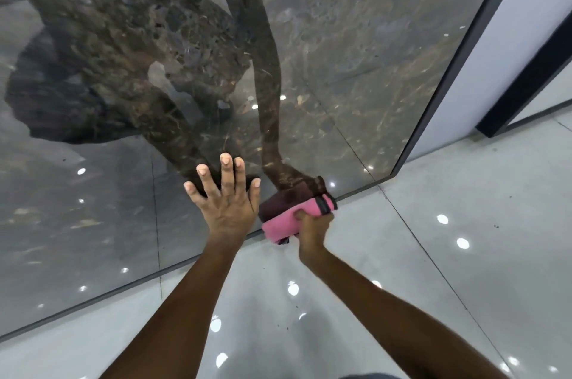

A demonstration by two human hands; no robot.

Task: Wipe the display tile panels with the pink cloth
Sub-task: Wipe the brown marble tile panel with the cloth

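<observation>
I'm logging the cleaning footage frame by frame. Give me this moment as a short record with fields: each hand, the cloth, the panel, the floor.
left hand: left hand flat, fingers spread, pressing on the glossy tile panel
right hand: right hand grips the folded pink cloth
cloth position: against the panel's bottom edge, where it meets the floor
panel: dark marbled, highly reflective, with a dark frame on its right side
floor: pale glossy tiles reflecting ceiling lights
</observation>
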